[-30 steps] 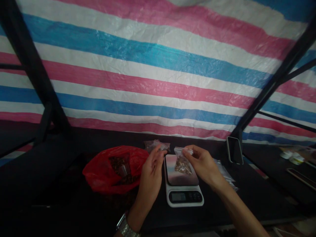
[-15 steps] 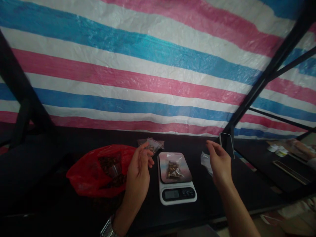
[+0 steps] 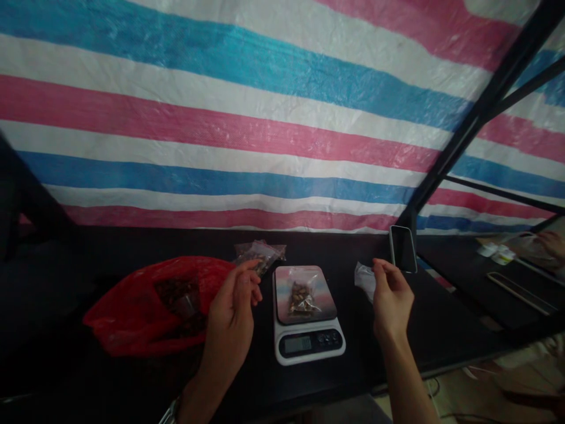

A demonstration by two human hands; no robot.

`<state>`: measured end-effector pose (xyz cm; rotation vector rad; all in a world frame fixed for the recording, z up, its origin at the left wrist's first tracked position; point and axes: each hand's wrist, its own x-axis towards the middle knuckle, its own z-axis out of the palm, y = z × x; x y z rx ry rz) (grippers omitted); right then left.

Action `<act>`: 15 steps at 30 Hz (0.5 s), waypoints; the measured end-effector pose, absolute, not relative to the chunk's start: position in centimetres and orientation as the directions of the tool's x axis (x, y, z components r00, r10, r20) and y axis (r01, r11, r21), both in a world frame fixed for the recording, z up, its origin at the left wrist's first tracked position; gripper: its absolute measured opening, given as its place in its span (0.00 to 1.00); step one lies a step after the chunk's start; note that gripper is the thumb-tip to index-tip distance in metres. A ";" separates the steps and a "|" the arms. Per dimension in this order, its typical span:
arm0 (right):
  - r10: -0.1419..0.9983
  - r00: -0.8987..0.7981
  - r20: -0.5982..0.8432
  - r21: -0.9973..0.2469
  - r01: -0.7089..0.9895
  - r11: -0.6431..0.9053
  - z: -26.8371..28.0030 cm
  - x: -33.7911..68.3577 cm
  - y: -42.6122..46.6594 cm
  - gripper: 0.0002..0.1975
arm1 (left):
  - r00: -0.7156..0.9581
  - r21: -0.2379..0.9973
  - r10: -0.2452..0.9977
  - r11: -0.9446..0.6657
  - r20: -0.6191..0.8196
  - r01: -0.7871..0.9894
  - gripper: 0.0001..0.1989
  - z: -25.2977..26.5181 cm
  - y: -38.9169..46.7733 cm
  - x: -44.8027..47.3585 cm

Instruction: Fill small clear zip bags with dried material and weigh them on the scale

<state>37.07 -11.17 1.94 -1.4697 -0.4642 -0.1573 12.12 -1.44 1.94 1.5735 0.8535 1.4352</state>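
A small clear bag of brown pieces (image 3: pixel 302 298) lies on the plate of a white digital kitchen scale (image 3: pixel 286 357). My left hand (image 3: pixel 233 315) hovers left of the scale, fingers loosely bent and apart, with nothing in it. Behind its fingertips are filled clear bags (image 3: pixel 265 254). A red plastic bag (image 3: pixel 128 294), open at the top, holds more brown pieces and a clear cup-like object, partly hidden by that hand. To the scale's right, my right hand (image 3: pixel 394 300) is loosely curled, no held thing visible. Its fingertips are beside crumpled clear plastic bags (image 3: pixel 364 280).
A phone (image 3: pixel 403 250) leans against a black frame post (image 3: pixel 412 215) at the back right. Striped plastic sheeting (image 3: pixel 247 129) hangs behind the black table (image 3: pixel 344 377). On a further table at right lie white containers (image 3: pixel 503 255), near another person's hand (image 3: pixel 551 242).
The camera view has shifted slightly. My right hand is lower and a little farther right of the scale. My left hand stays beside the scale, and the bag still rests on the plate.
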 end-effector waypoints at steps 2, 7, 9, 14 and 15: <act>0.203 0.898 0.391 -0.920 0.378 0.101 1.9 36.9 -11.1 0.20 | 0.120 0.898 0.890 -0.438 0.440 -0.037 0.20 1.8 -1.5 12.2; 0.245 0.887 0.391 -0.920 0.385 0.074 1.5 36.8 -11.1 0.21 | 0.125 0.897 0.888 -0.442 0.442 -0.031 0.20 1.6 -1.5 12.3; 0.264 0.877 0.401 -0.914 0.402 0.053 1.3 36.8 -11.1 0.22 | 0.130 0.896 0.888 -0.442 0.442 -0.028 0.20 1.6 -1.5 12.3; 0.413 0.799 0.437 -0.870 0.492 -0.031 1.8 35.9 -10.9 0.23 | 0.144 0.902 0.892 -0.432 0.429 -0.016 0.20 1.5 -1.5 12.4; 0.472 0.762 0.444 -0.851 0.524 -0.046 2.2 35.5 -10.6 0.22 | 0.143 0.904 0.895 -0.426 0.423 -0.007 0.19 1.5 -1.5 12.4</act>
